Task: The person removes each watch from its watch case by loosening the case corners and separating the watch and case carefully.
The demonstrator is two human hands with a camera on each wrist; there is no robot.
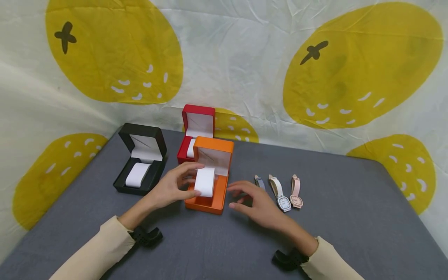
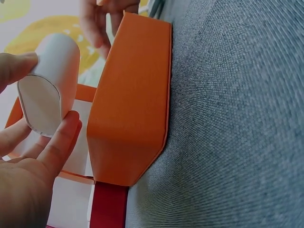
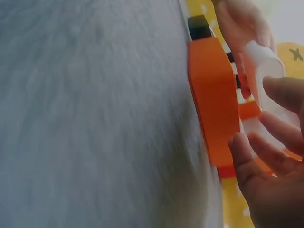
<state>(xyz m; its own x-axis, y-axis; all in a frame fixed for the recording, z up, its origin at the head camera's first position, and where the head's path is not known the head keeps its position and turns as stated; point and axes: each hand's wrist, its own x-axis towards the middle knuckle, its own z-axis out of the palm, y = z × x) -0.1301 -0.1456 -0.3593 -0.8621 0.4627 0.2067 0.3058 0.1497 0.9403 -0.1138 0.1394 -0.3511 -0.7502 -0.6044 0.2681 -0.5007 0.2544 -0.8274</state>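
My left hand (image 1: pixel 168 189) pinches a white watch cushion (image 1: pixel 205 182) between thumb and fingers, holding it above the orange watch box (image 1: pixel 219 194). In the left wrist view the rounded cushion (image 2: pixel 58 64) shows one flat end, and it is raised out of the box. The orange box stands with its lid (image 1: pixel 214 144) up. My right hand (image 1: pixel 260 206) hovers just right of the box, fingers slightly bent and holding nothing. Right of that hand lie a watch with a grey-blue strap (image 1: pixel 259 181), partly hidden by it, a white watch (image 1: pixel 279 192) and a pink watch (image 1: pixel 296 192).
To the left stands an open black watch box (image 1: pixel 120 182) with a white cushion (image 1: pixel 138 175) inside. Behind the orange box, an open red watch box (image 1: pixel 198 110) is partly covered. A dark grey cloth (image 1: pixel 336 233) covers the table, and a lemon-patterned curtain (image 1: pixel 231 58) hangs behind.
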